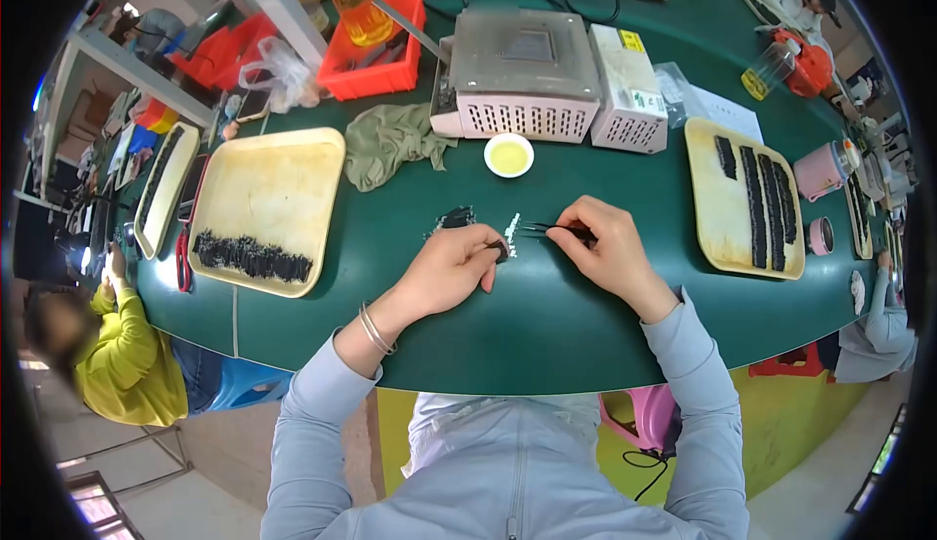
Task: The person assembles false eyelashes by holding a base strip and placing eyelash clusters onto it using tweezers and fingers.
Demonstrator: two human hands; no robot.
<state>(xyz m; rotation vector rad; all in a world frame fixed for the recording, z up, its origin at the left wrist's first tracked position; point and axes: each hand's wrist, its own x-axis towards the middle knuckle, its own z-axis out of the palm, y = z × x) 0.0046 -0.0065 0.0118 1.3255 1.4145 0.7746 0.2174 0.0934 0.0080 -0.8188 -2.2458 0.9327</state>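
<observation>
At the centre of the frame, I see the left hand, its grip pinched on a small dark piece; the right hand clasps dark tweezers, tips just beside white bits on the surface.

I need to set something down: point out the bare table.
Bare tabletop lies between the right hand and right tray, and between the left tray, green cloth and left hand. It is crowded between the hands, with white bits and tweezers, and at the back, around the vented box.
</observation>
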